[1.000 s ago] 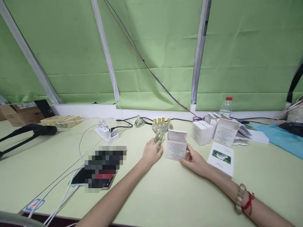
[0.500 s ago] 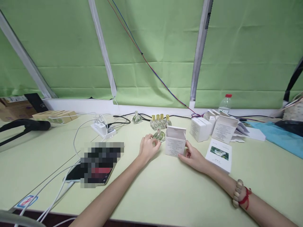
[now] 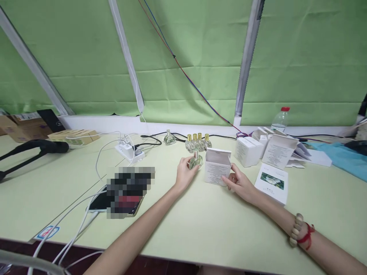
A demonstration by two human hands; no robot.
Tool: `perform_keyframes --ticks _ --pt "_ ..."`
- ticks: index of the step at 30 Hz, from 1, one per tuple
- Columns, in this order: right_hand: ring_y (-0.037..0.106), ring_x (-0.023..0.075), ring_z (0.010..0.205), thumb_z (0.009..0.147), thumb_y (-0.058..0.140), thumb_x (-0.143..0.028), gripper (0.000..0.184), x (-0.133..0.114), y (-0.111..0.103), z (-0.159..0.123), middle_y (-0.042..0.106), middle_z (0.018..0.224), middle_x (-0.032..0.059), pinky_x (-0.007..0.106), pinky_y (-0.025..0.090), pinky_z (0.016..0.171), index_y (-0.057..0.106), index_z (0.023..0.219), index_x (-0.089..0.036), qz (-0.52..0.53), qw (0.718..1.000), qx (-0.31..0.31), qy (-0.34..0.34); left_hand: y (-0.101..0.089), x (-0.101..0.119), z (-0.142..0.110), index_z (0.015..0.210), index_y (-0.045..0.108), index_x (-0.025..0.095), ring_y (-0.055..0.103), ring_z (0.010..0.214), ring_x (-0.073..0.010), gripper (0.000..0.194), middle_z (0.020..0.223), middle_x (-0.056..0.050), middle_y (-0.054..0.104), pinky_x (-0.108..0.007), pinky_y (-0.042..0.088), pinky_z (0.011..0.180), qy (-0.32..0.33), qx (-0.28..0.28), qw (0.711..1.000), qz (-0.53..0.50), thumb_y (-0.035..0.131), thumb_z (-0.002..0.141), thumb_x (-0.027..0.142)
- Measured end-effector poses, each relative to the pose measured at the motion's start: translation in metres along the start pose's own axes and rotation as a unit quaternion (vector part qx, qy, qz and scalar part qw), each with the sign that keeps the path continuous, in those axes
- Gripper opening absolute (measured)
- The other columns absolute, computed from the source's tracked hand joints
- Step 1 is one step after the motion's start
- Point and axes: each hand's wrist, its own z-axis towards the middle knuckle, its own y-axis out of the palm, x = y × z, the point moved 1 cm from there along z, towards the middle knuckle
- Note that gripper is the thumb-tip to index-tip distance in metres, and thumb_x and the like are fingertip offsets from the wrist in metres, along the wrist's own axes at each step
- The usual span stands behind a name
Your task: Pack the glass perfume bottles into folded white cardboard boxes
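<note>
My left hand (image 3: pixel 185 175) has its fingers closed around a small clear glass perfume bottle (image 3: pixel 196 162) with a silvery neck, held upright just left of a white carton. This carton (image 3: pixel 217 171) stands on the table with its top flap raised and fine print on the front. My right hand (image 3: pixel 240 184) grips its right side, thumb on the front face and fingers at the side. Behind them, several gold-topped perfume bottles (image 3: pixel 197 143) stand in a cluster. Another clear bottle (image 3: pixel 169 138) without a gold top stands further left.
Closed white boxes (image 3: pixel 249 152), an open carton (image 3: pixel 279 151) and a flat white box with a flower picture (image 3: pixel 272 183) lie to the right. A water bottle (image 3: pixel 280 120) stands behind. Leftward are a power strip (image 3: pixel 130 153), white cables and a partly blurred phone (image 3: pixel 97 200).
My left hand has closed around the perfume bottle, which it was only reaching beside before. My right hand stays on the carton. The whole view has shifted slightly.
</note>
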Motion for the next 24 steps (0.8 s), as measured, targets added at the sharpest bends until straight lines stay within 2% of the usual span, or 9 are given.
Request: perform_keyframes --ticks 3,8,11,13,17,21,24 --pt "0.052 0.0135 0.053 0.084 0.047 -0.049 0.043 0.0 0.001 0.0 0.046 0.058 -0.0064 0.026 0.038 0.052 0.038 0.115 -0.021 0.0 1.0 0.005 -0.003 -0.002 0.006 -0.003 0.093 0.063 0.016 0.054 0.073 -0.014 0.025 0.088 -0.005 0.059 -0.028 0.045 0.069 0.006 0.025 1.0 -0.019 0.062 0.07 0.025" --pt "0.052 0.013 0.054 0.084 0.046 -0.049 0.044 -0.004 0.001 0.0 0.048 0.063 -0.0044 0.026 0.039 0.052 0.039 0.117 -0.019 -0.009 1.0 0.007 -0.01 -0.011 0.022 -0.007 0.105 0.055 0.016 0.058 0.086 -0.0155 0.033 0.105 -0.008 0.06 -0.031 0.046 0.079 -0.033 0.091 0.987 -0.132 0.059 0.075 0.03" --pt "0.05 0.0119 0.053 0.085 0.046 -0.047 0.046 -0.008 0.001 0.0 0.05 0.065 -0.0035 0.026 0.039 0.052 0.039 0.121 -0.019 -0.005 1.0 0.002 -0.015 -0.021 0.039 -0.01 0.108 0.051 0.017 0.059 0.091 -0.0165 0.038 0.107 -0.008 0.059 -0.031 0.046 0.081 -0.044 0.102 0.974 -0.196 0.059 0.076 0.035" --pt "0.049 0.0111 0.052 0.085 0.046 -0.045 0.048 -0.011 0.002 -0.001 0.052 0.066 -0.0028 0.025 0.04 0.052 0.038 0.125 -0.019 -0.006 1.0 -0.003 -0.011 -0.027 0.051 -0.013 0.105 0.05 0.018 0.059 0.094 -0.0164 0.036 0.106 -0.008 0.059 -0.031 0.046 0.084 -0.014 0.11 0.967 -0.229 0.06 0.076 0.036" --pt "0.047 0.0113 0.055 0.086 0.047 -0.043 0.049 -0.015 0.005 -0.004 0.054 0.069 -0.0009 0.025 0.04 0.054 0.04 0.127 -0.018 -0.018 1.0 -0.019 -0.017 -0.036 0.067 -0.02 0.103 0.048 0.02 0.057 0.098 -0.015 0.03 0.103 -0.006 0.057 -0.027 0.046 0.085 0.088 0.138 0.95 -0.265 0.058 0.079 0.034" --pt "0.047 0.0117 0.061 0.087 0.046 -0.042 0.045 -0.018 0.011 -0.009 0.057 0.08 0.0013 0.025 0.039 0.058 0.044 0.126 -0.021 -0.037 0.998 -0.038 -0.04 -0.039 0.074 -0.028 0.1 0.047 0.02 0.057 0.092 -0.0137 0.025 0.095 -0.005 0.056 -0.025 0.048 0.08 0.167 0.161 0.932 -0.277 0.058 0.081 0.032" --pt "0.047 0.012 0.062 0.088 0.043 -0.044 0.046 -0.02 0.013 -0.011 0.057 0.08 0.0015 0.025 0.039 0.058 0.042 0.128 -0.022 -0.044 0.997 -0.046 -0.036 -0.041 0.077 -0.03 0.102 0.047 0.021 0.057 0.091 -0.0131 0.022 0.094 -0.004 0.056 -0.025 0.048 0.079 0.205 0.167 0.924 -0.276 0.055 0.083 0.028"
